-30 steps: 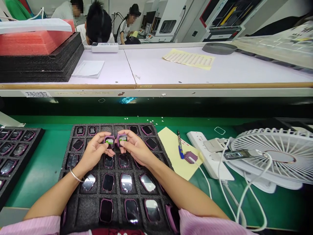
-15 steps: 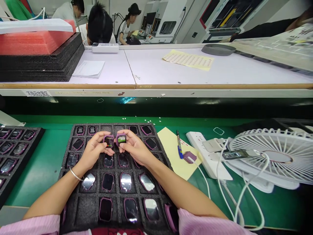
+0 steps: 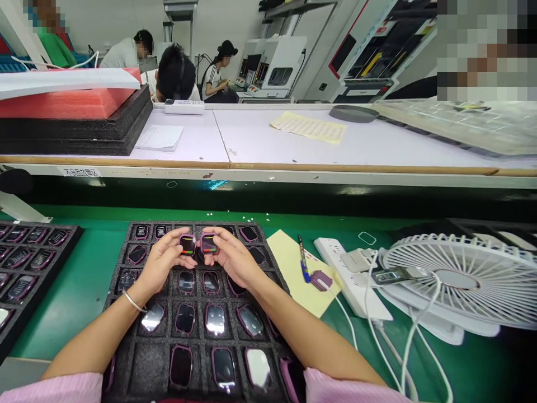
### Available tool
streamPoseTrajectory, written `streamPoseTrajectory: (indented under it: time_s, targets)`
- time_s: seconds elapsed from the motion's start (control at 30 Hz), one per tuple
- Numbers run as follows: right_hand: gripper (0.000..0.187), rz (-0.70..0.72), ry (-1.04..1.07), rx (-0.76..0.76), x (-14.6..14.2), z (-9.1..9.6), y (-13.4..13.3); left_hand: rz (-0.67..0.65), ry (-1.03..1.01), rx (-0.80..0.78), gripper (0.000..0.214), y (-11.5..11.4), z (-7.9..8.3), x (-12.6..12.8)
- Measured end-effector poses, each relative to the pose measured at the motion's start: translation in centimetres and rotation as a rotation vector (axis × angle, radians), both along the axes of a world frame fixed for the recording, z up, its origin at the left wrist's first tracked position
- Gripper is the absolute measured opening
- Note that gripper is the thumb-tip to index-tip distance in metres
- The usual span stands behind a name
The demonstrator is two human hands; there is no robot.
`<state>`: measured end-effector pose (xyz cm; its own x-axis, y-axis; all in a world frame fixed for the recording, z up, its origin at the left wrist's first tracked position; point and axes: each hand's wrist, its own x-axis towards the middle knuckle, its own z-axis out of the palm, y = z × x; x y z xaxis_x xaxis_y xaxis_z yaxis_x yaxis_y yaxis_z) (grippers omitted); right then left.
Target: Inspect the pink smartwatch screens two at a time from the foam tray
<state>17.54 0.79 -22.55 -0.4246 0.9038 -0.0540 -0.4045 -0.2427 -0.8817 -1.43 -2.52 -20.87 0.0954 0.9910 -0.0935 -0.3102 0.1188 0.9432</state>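
Note:
My left hand (image 3: 163,258) is closed on a purple smartwatch body (image 3: 188,244) whose lit screen shows coloured bars. Close beside it, my right hand (image 3: 232,256) grips a second purple smartwatch body (image 3: 208,243), also with a lit screen. Both are held side by side, screens toward me, above a black foam tray (image 3: 146,366). Most of the tray's square pockets hold more purple watch bodies, such as a dark-screened one (image 3: 181,365) near the front. My forearms cover parts of the tray.
Another foam tray (image 3: 46,274) of watches lies left. To the right are yellow paper (image 3: 279,252), a pen (image 3: 304,260), a purple charger piece (image 3: 321,280), a power strip (image 3: 356,296), cables and a white fan (image 3: 457,280). A shelf (image 3: 251,126) runs behind; people sit beyond it.
Both watch screens have changed from a mostly dark and green display to coloured bars. The hands keep their grip almost in place, while my view has tilted up slightly.

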Motion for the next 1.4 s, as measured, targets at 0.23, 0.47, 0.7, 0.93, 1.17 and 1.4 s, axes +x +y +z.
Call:
streamPoseTrajectory:
  time_s: [0.23,0.47,0.7,0.93,1.17,1.4]
  targets:
    - [0.039,-0.005,0.087,0.143,-0.1,3.9,1.1,0.016,-0.011,0.14,0.05,0.9,3.9,-0.1]
    - [0.027,-0.015,0.073,0.403,-0.4,11.2,3.0,0.053,0.036,0.45,0.048,2.9,10.6,0.3]
    - [0.026,-0.036,0.087,0.576,-0.6,17.0,5.1,0.089,0.146,0.721,0.053,5.0,16.3,0.6]
    - [0.033,-0.058,0.084,0.788,-0.5,21.5,6.5,0.106,0.234,0.96,0.057,7.2,20.2,0.8]
    - [0.046,-0.074,-0.01,0.893,-0.2,23.1,6.4,0.121,0.257,1.032,0.056,7.9,21.5,1.0]
    - [0.047,-0.097,-0.034,0.913,-0.4,23.0,6.2,0.15,0.208,1.011,0.053,7.8,21.4,1.3]
